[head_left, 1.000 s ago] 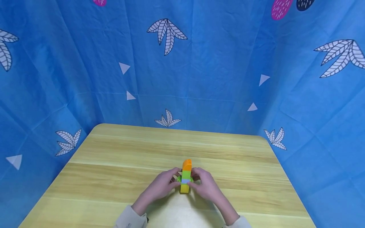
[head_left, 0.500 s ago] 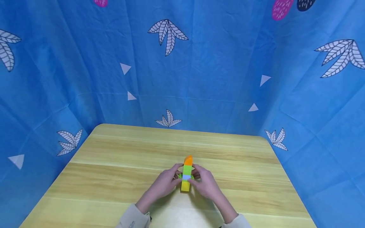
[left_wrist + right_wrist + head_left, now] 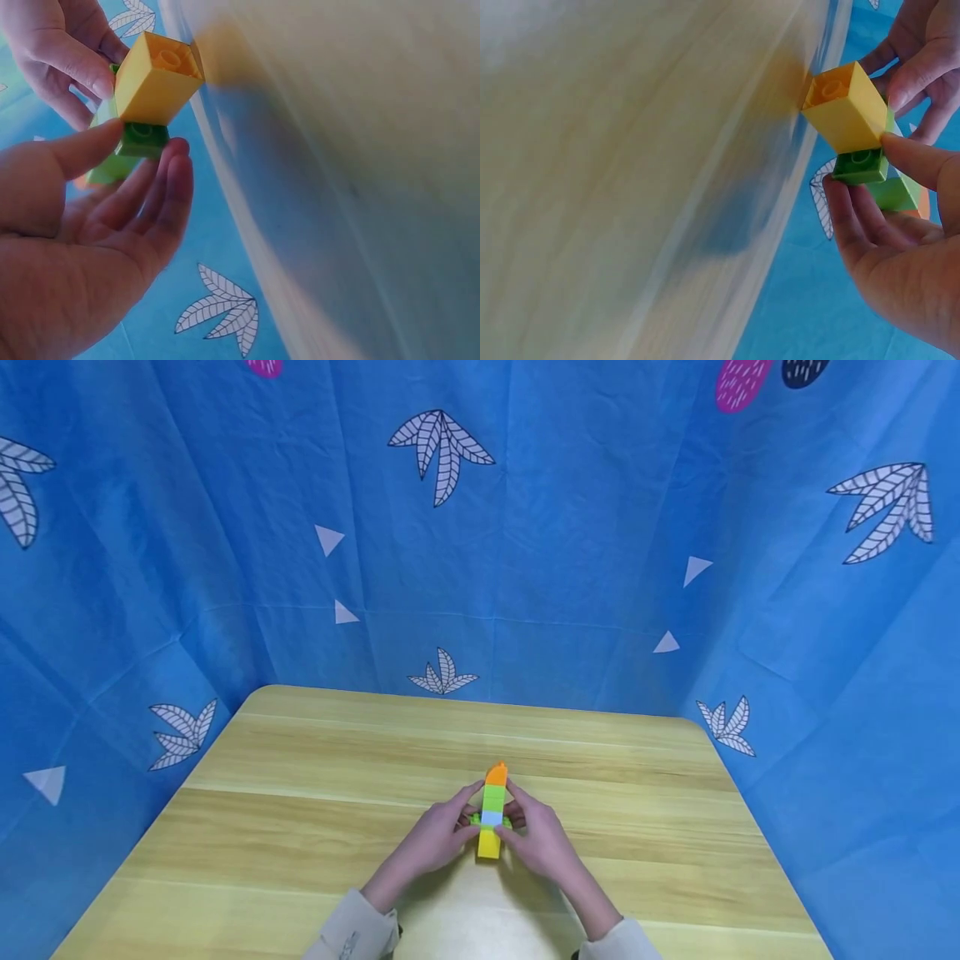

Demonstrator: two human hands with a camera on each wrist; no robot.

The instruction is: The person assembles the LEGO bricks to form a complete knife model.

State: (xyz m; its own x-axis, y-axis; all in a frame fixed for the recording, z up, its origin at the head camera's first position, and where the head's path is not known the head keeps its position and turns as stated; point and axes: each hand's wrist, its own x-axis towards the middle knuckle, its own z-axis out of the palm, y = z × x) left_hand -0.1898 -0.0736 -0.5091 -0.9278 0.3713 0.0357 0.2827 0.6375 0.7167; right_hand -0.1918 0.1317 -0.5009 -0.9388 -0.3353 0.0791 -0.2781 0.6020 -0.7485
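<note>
A stack of toy building blocks is held between both hands over the middle of the table. It has an orange curved block [image 3: 497,773] on top, a green section [image 3: 493,797] below, a light blue block [image 3: 491,818], a thin green crosspiece [image 3: 861,166] jutting out on both sides, and a yellow block [image 3: 489,843] lowest. My left hand [image 3: 435,837] grips its left side, thumb near the yellow block. From the right, my right hand [image 3: 542,839] grips it likewise. Both wrist views show the yellow block's hollow underside, off the table. Fingers hide parts of the green blocks.
A wood-grain table [image 3: 300,827] extends around the hands, its rounded far corners against a blue patterned cloth [image 3: 570,568]. The cloth also hangs along the left and right sides. Light-coloured sleeves [image 3: 360,927] cover the wrists.
The stack has shifted slightly away from the person in the head view, orange tip farthest. Both hands moved with it, index fingers now reaching farther up toward the orange block.
</note>
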